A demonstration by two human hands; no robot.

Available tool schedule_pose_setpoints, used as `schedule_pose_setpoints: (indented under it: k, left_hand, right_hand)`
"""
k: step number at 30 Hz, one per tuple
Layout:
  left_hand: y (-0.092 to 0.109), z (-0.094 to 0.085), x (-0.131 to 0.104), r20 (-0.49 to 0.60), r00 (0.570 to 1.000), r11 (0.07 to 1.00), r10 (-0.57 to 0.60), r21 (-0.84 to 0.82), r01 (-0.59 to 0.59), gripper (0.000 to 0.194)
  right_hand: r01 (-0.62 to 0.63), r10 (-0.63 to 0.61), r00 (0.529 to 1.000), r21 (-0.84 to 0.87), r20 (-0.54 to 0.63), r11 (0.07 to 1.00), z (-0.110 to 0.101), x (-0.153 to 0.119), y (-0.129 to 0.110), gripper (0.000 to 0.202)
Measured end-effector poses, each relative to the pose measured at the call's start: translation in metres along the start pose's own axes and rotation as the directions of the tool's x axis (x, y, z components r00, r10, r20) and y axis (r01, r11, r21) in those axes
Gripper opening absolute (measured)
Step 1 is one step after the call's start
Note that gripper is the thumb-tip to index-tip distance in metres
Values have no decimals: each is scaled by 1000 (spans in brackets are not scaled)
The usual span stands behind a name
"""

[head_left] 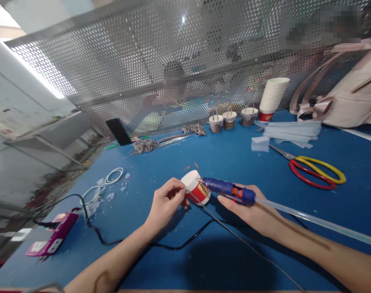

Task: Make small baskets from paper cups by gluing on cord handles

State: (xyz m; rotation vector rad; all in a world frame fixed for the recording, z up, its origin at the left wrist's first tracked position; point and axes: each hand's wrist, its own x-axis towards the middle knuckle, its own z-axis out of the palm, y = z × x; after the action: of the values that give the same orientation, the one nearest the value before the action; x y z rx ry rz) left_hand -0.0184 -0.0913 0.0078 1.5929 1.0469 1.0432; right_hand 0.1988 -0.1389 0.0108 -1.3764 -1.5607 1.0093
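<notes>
My left hand (170, 199) grips a small white and red paper cup (198, 192), tilted on its side above the blue table. A thin grey cord (234, 234) runs from the cup toward the table's front edge. In my right hand (249, 209) is a blue glue gun (223, 188), its metal nozzle at the cup's upper edge. I cannot tell whether the nozzle touches. A long clear glue stick (313, 219) sticks out of the gun's back end. Part of my right hand's fingers is hidden behind the gun.
Scissors (313, 167), white strips (289, 132) and stacked paper cups (272, 97) are at the right. Several wrapped cups (229, 120) and cord bundles (145, 145) lie along the perforated metal screen (127, 61). A black cable (185, 244) crosses the table near a purple power strip (55, 236).
</notes>
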Motion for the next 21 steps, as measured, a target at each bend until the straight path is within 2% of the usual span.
schedule_pose_setpoints:
  k: [6, 12, 16, 19, 21]
  left_hand:
    - [0, 0, 0, 0, 1000, 1000, 0, 3, 0, 12]
    - [0, -1, 1, 0, 1000, 1000, -2, -28, 2, 12]
    - [1, -2, 2, -11, 1000, 1000, -1, -30, 0, 12]
    - [1, -3, 2, -22, 1000, 1000, -2, -26, 2, 11]
    - [2, -3, 1, -28, 1000, 1000, -2, -15, 2, 11]
  right_hand:
    - [62, -62, 998, -78, -6, 995, 4, -3, 0, 28]
    - [-13, 14, 999, 40, -37, 999, -4, 4, 3, 22]
    - [-98, 99, 995, 43, -21, 994, -13, 8, 7, 32]
    - [-106, 106, 994, -21, -12, 994, -24, 22, 12, 35]
    - [-97, 93, 995, -130, -33, 987, -30, 37, 19, 38]
